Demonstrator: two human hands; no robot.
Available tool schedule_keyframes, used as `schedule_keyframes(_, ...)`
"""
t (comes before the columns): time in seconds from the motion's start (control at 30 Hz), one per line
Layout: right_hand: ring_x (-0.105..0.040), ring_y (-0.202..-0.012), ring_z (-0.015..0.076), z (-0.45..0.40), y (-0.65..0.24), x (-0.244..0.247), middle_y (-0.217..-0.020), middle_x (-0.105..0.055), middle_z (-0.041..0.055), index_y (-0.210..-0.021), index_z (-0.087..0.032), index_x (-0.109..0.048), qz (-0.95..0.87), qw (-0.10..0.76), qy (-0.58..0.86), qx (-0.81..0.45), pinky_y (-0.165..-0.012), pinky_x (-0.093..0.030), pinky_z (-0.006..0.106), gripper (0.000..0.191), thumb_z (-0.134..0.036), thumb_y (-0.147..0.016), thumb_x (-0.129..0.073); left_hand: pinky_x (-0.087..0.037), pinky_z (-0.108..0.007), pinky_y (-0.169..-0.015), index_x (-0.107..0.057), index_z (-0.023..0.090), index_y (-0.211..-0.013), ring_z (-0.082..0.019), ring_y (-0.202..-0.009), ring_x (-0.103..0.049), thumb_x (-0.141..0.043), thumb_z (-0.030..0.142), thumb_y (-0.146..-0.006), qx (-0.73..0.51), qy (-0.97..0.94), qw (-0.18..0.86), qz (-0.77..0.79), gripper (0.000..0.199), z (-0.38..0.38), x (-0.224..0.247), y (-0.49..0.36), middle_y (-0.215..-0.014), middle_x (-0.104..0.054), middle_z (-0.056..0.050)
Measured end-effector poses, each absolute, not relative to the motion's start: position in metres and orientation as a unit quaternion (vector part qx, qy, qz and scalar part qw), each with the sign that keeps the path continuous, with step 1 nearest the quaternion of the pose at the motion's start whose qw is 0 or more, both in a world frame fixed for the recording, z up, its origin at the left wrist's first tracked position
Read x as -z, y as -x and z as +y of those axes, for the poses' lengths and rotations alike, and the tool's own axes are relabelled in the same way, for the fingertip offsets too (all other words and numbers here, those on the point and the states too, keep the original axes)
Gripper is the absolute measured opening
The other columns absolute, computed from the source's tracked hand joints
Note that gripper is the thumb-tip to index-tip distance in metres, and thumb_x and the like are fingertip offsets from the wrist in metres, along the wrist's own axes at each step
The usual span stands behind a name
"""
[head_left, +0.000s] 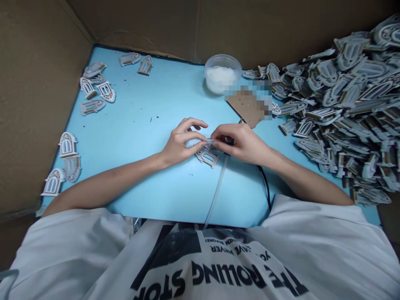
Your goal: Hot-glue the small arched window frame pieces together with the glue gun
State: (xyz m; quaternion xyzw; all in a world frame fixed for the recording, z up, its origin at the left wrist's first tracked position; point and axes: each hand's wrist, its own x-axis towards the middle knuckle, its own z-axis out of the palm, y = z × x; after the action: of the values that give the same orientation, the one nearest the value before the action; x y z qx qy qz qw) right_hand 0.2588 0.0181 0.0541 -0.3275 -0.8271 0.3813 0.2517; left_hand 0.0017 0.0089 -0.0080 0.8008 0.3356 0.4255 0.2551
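Note:
Over the blue tabletop, the thumb and fingers of my left hand [181,143] are pinched at one end of a small pale piece [209,142]. My right hand [245,141] pinches the other end, with its fingers closed. Just below the fingertips lies a white arched window-shaped piece [208,158], partly hidden by them. Under my right palm shows part of a dark tool [230,141]; most of it is hidden. A black cable [266,183] runs from beneath that hand towards my body. A translucent strip [216,191] extends from near the right hand to the table's front edge.
A large heap of arched window pieces [350,104] fills the right side. Several similar pieces [67,145] lie along the left edge. At the back stands a clear tub [222,75] of white material, near a brown cardboard piece [245,106]. Cardboard walls [143,25] enclose the table.

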Motion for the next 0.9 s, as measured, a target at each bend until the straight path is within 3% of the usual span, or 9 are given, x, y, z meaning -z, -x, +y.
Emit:
schedule_keyframes(0.1,-0.063,-0.071,0.0159,0.018,-0.258,-0.046,-0.087,-0.074,0.0032,-0.096,-0.020,-0.081,-0.784,0.307,0.325,-0.431,-0.066,-0.049,0.033,0.019,-0.038,-0.103,-0.081,-0.066,-0.037,-0.100,-0.084,0.025,-0.100,-0.017,-0.115,-0.074,-0.078,0.034,-0.106,-0.433,-0.812,0.238,0.311,0.012,0.008,0.006,-0.002,-0.132,-0.081,-0.008)
schedule_keyframes(0.23,-0.067,-0.077,0.0194,0.021,-0.256,-0.032,-0.092,-0.076,0.0064,-0.094,-0.023,-0.087,-0.731,0.363,0.327,-0.477,-0.070,-0.054,0.036,0.034,-0.056,-0.097,-0.090,-0.068,-0.039,-0.103,-0.083,0.025,-0.098,-0.018,-0.113,-0.075,-0.076,0.040,-0.106,-0.427,-0.813,0.247,0.310,0.018,0.009,0.005,-0.001,-0.129,-0.082,-0.009)
schedule_keyframes(0.37,-0.068,-0.075,0.0190,0.016,-0.254,-0.027,-0.091,-0.079,0.0053,-0.102,-0.027,-0.092,-0.677,0.427,0.347,-0.488,-0.070,-0.054,0.036,0.029,-0.054,-0.093,-0.095,-0.066,-0.038,-0.104,-0.081,0.025,-0.097,-0.017,-0.112,-0.075,-0.077,0.040,-0.107,-0.437,-0.808,0.243,0.311,0.018,0.012,0.006,-0.002,-0.127,-0.083,-0.007)
schedule_keyframes(0.6,-0.065,-0.072,0.0185,0.015,-0.248,-0.028,-0.083,-0.077,0.0040,-0.091,-0.024,-0.087,-0.597,0.454,0.379,-0.542,-0.065,-0.055,0.034,0.051,-0.065,-0.068,-0.109,-0.067,-0.039,-0.101,-0.080,0.025,-0.095,-0.018,-0.109,-0.077,-0.075,0.044,-0.107,-0.420,-0.804,0.260,0.332,0.024,0.011,0.003,-0.001,-0.125,-0.083,-0.007)
schedule_keyframes(0.77,-0.060,-0.068,0.0162,0.014,-0.247,-0.023,-0.081,-0.074,0.0034,-0.089,-0.023,-0.086,-0.615,0.452,0.361,-0.535,-0.063,-0.049,0.033,0.050,-0.065,-0.071,-0.107,-0.067,-0.037,-0.098,-0.079,0.023,-0.091,-0.017,-0.108,-0.076,-0.076,0.041,-0.106,-0.429,-0.809,0.244,0.320,0.023,0.011,0.004,-0.001,-0.122,-0.084,-0.007)
schedule_keyframes(0.9,-0.060,-0.071,0.0180,0.015,-0.248,-0.020,-0.086,-0.078,0.0054,-0.089,-0.023,-0.086,-0.645,0.420,0.391,-0.504,-0.066,-0.048,0.035,0.050,-0.071,-0.085,-0.096,-0.066,-0.038,-0.096,-0.078,0.023,-0.085,-0.018,-0.108,-0.077,-0.076,0.048,-0.106,-0.410,-0.815,0.253,0.323,0.033,0.012,0.005,-0.001,-0.119,-0.085,-0.008)
